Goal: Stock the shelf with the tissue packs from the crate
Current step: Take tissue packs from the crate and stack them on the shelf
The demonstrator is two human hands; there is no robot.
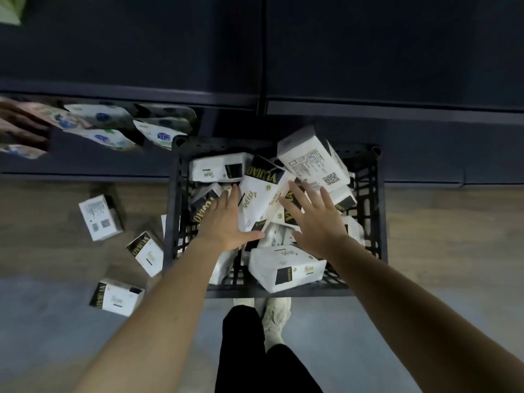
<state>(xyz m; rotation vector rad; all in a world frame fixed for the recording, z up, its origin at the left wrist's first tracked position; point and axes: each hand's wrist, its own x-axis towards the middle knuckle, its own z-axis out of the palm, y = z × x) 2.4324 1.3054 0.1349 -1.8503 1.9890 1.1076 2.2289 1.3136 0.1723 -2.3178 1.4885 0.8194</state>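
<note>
Both hands are reaching into the crate [173,211], fingers spread, holding nothing. The tilted tissue pack [262,198] is lying between the left hand [226,222] and right hand [317,219], its long axis pointing away toward the shelf [397,109], the left hand looking nearer.

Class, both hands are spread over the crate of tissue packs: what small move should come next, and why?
Probably close both hands on the tilted pack between them. The left hand and right hand are open, flanking it and holding nothing, and it lies on top of the pile in the crate.
</note>
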